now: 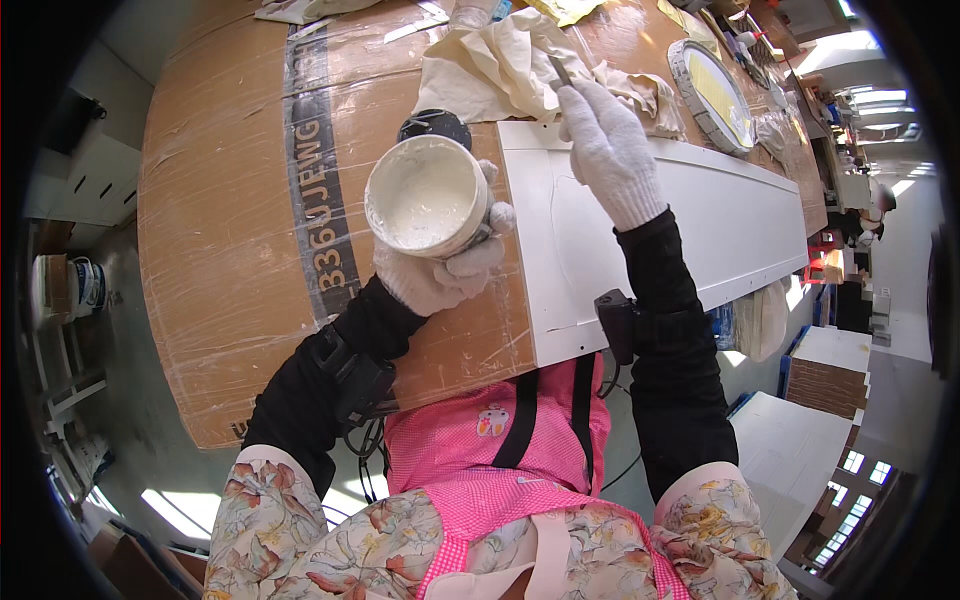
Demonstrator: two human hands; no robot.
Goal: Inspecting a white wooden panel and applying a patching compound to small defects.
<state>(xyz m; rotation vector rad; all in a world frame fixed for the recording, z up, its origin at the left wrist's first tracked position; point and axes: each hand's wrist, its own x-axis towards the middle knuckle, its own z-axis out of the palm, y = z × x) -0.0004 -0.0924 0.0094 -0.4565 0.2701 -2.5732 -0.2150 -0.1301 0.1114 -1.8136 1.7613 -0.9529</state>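
Observation:
My left hand [440,275], in a white knit glove, is wrapped round a white tub [425,198] of creamy white paste, its open mouth facing up. My right hand [612,150], gloved alike, pinches a thin grey blade-like tool [560,72] whose tip points up and left; the rest is hidden in the fingers. Under that hand lies a long white panel [650,230] with a raised border and small holes along its edges. Beyond the tub sits a black round object [437,127], partly covered by it.
Brown cardboard [220,230] under clear film covers the table. A crumpled cream cloth [500,70] lies beyond the panel, with a round white-rimmed lid [710,97] at its right. White boards [790,460] are stacked on the floor at right.

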